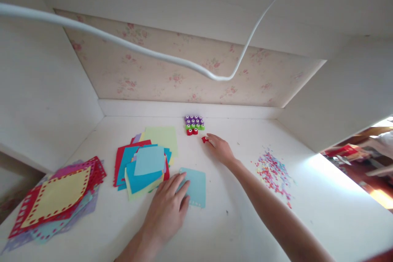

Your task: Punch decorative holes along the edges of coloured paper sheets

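Note:
My left hand (168,206) lies flat with its fingers stretched over the left edge of a light blue paper sheet (196,188), which has small punched holes along its edges. Beyond the sheet, my right hand (219,148) has its fingertips closed on a small red punch (204,139). Just to the left of that hand stand rows of small punches (194,122), purple at the back, green in the middle and two red ones in front. Left of my left hand is a loose stack of coloured paper (149,161), with a light blue piece on top.
At the far left lies a pile of papers with punched borders (58,192), a yellow one on top. Small coloured paper bits (273,172) are scattered on the right of the white table (239,229). A white cable (138,47) hangs across the upper view.

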Motion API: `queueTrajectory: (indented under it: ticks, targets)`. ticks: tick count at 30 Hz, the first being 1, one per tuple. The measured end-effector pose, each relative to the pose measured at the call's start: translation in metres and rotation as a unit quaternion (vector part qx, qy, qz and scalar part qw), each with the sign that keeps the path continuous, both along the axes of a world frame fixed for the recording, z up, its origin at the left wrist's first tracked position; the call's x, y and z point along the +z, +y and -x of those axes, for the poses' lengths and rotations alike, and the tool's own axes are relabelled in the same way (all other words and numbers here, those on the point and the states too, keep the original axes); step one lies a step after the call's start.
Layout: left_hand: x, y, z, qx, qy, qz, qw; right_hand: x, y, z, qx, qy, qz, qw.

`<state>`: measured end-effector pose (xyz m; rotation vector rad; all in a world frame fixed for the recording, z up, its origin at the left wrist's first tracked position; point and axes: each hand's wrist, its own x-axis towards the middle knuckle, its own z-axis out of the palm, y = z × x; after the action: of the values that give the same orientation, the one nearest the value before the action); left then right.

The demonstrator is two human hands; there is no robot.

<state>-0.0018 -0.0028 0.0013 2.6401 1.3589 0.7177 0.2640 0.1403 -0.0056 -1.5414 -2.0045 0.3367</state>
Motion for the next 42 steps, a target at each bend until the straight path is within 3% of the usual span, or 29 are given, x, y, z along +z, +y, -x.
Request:
queueTrajectory:
  ticks: [6, 10, 17, 20, 23, 27, 33, 36, 42]
  targets:
    - [0.0, -0.003, -0.004, 0.004, 0.006, 0.034, 0.999, -0.003, -0.061, -0.02, 0.027, -0.038, 0.006, 0.999]
    - [-0.002, -0.004, -0.009, 0.03, -0.002, 0.036, 0.999, 0.006, -0.076, -0.014, 0.048, -0.047, -0.042, 0.997]
    - [-0.011, 0.0, -0.01, 0.082, 0.008, 0.01, 0.997, 0.003, -0.037, 0.015, 0.05, -0.082, -0.041, 0.995]
    - [-0.012, 0.002, -0.008, 0.084, 0.012, 0.012, 0.996, -0.002, -0.016, 0.016, 0.039, -0.068, -0.045, 0.996]
    - [-0.01, 0.005, -0.005, 0.086, 0.007, 0.035, 0.996, -0.001, -0.014, 0.012, 0.044, -0.056, -0.047, 0.996]
    - [-0.005, 0.008, -0.003, 0.097, 0.001, 0.062, 0.993, 0.004, -0.05, 0.005, 0.055, -0.044, -0.041, 0.997]
    - [0.001, 0.004, -0.006, 0.083, -0.02, 0.084, 0.993, 0.005, -0.12, 0.001, 0.018, -0.037, -0.011, 0.999]
    - [0.001, 0.002, -0.009, 0.074, -0.036, 0.092, 0.992, 0.008, -0.131, 0.003, 0.014, -0.007, 0.0, 1.0]
    - [-0.004, 0.003, -0.012, 0.055, -0.062, 0.089, 0.993, 0.012, -0.123, 0.007, 0.005, 0.059, 0.023, 0.998]
